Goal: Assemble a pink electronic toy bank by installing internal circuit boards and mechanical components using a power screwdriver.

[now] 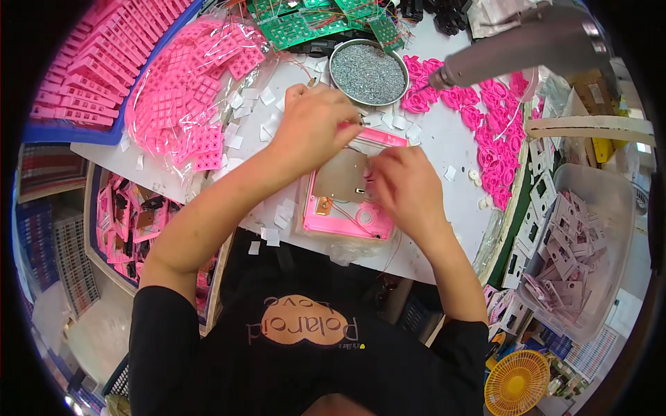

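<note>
In front of me on the white table lies a pink plastic housing (326,223) holding a flat grey-brown board (340,177). Thin red wires and a small copper-coloured piece (324,206) show near its lower end. My left hand (312,119) is over the housing's upper left corner. Its fingers are pinched together, with a small dark tip showing at them; what it is cannot be made out. At the housing's right edge, my right hand (411,186) has its fingers curled together over the board. Whatever lies between those fingertips is hidden.
A round tin of small screws (368,73) stands beyond the housing. A power screwdriver (520,52) hangs at upper right, over pink ring-shaped parts (496,145). Bagged pink keypads (180,97) lie left. Green circuit boards (305,26) sit at the back; a clear bin (614,267) stands right.
</note>
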The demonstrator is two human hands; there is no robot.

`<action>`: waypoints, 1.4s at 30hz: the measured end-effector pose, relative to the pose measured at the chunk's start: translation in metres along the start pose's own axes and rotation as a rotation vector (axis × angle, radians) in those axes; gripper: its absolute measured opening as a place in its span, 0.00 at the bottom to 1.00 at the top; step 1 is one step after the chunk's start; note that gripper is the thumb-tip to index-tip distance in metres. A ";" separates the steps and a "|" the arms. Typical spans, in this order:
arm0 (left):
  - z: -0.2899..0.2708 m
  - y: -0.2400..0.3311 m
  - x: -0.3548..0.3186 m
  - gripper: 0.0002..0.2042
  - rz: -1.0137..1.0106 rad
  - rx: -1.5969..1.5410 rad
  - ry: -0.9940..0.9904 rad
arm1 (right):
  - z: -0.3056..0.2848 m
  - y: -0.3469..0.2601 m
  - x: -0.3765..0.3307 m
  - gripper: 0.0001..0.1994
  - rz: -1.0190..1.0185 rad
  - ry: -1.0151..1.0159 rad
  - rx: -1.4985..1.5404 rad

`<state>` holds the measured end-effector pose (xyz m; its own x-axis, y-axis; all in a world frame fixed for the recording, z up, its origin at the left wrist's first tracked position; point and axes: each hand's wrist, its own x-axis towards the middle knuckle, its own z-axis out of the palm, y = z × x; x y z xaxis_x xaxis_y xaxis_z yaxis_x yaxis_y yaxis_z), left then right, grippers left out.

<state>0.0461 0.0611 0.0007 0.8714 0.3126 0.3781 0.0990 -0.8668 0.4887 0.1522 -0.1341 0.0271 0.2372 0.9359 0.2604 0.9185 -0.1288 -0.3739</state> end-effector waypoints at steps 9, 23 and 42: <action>-0.014 0.024 -0.019 0.04 -0.061 -0.263 -0.113 | 0.016 -0.004 0.010 0.06 0.306 0.253 0.471; -0.017 0.011 -0.024 0.08 0.227 -0.332 -0.073 | -0.011 0.039 0.003 0.18 0.402 0.050 0.532; -0.020 0.009 -0.041 0.10 0.084 -0.202 0.049 | -0.033 0.346 0.173 0.17 0.503 0.185 -0.624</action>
<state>0.0015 0.0485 0.0049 0.8479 0.2655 0.4590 -0.0753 -0.7966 0.5998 0.5214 -0.0278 -0.0284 0.6657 0.6555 0.3565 0.6826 -0.7280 0.0641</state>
